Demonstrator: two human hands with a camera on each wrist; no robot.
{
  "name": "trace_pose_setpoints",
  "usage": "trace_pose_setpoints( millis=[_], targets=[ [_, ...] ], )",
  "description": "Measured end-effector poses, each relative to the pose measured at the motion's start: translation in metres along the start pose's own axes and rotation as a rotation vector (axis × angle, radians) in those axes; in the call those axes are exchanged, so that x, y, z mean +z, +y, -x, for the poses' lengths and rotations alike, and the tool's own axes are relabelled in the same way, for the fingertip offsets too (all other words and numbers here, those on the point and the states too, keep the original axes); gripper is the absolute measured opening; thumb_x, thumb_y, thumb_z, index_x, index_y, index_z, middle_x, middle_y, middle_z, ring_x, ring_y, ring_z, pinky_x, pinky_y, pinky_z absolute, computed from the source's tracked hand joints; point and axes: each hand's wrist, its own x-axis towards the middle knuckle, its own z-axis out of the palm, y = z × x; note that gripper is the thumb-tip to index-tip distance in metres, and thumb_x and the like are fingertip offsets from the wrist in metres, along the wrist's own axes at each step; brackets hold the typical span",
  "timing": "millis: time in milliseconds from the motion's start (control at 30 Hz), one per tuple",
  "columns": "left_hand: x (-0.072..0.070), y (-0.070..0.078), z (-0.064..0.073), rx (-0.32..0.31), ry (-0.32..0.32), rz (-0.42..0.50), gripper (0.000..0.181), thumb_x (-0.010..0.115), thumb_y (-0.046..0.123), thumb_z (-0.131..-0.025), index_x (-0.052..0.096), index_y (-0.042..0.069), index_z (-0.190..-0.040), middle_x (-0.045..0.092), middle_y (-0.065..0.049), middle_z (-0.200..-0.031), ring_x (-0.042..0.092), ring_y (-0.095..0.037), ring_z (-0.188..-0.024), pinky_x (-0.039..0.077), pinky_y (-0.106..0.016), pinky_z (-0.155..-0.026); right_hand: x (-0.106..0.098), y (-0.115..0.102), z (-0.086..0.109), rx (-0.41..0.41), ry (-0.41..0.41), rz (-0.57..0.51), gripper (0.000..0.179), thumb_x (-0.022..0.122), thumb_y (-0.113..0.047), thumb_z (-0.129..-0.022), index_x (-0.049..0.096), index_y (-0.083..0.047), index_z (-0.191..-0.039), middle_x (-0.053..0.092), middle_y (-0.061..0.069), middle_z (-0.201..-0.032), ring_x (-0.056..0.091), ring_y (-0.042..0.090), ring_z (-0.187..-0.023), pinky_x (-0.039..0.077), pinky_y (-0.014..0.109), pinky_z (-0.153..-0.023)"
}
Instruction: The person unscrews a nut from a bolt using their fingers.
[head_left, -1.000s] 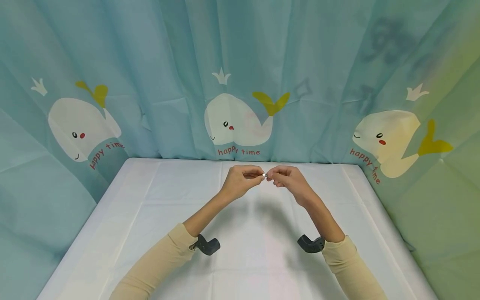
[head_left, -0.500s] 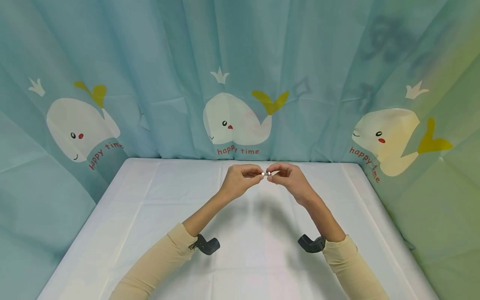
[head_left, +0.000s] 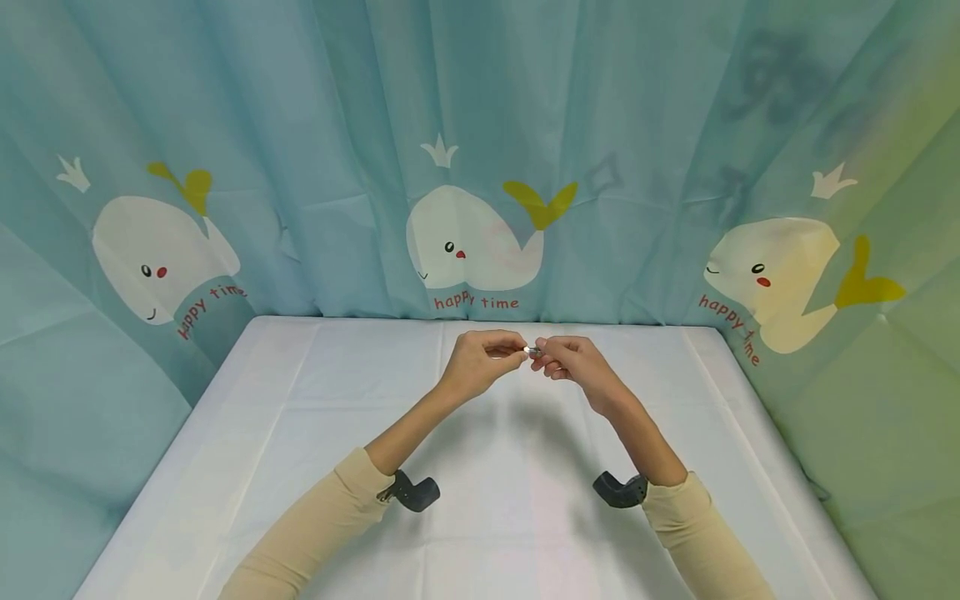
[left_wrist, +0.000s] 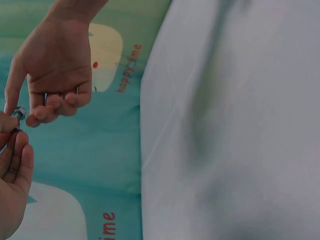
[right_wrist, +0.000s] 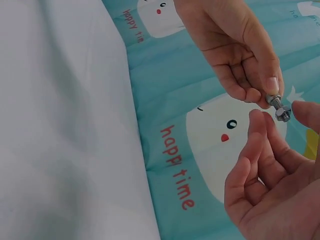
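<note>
Three times on curtain: "happy time". At frame centre: threaded metal bolt pinched in left fingers; nut between parted right fingers.

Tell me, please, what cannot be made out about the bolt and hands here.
- Right wrist view: the bolt's held end, partly covered by the left hand.
- Right wrist view: part of the right hand, cut off by the right edge.
- Left wrist view: part of the left hand, cut off by the left edge.
- Head view: the bolt's threads, too small.

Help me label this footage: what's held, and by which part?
A bolt, pinched by its head end in the left grip; a nut sits farther along.
</note>
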Motion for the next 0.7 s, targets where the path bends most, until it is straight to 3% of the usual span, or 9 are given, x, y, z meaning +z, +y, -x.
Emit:
trace_pose_setpoints(
  millis=[400, 700],
  targets=[
    [-0.0013, 0.0006, 0.0006, 0.004, -0.005, -0.004, 0.007, 0.073, 0.000, -0.088, 0.076, 0.000, -0.094, 0.074, -0.007, -0.089, 0.071, -0.014, -0.081, 0.059, -0.028, -0.077, -0.0012, -0.0009, 0.0029, -0.075, -0.003, 0.030, 0.025, 0.065, -0.016, -0.095, 0.067, 0.005, -0.108, 0.067, 0.004, -0.092, 0.057, 0.020, -0.084, 0.052, 0.030, -0.078],
    [-0.0011, 0.0008, 0.0012, 0.009, -0.002, -0.012, 0.006, 0.074, 0.000, -0.088, 0.076, 0.000, -0.094, 0.074, -0.007, -0.089, 0.070, -0.014, -0.081, 0.059, -0.028, -0.077, -0.0028, 0.0014, 0.0039, -0.128, -0.015, 0.037, 0.030, 0.070, -0.008, -0.091, 0.063, 0.008, -0.116, 0.066, 0.005, -0.100, 0.063, 0.030, -0.094, 0.052, 0.030, -0.077]
  ],
)
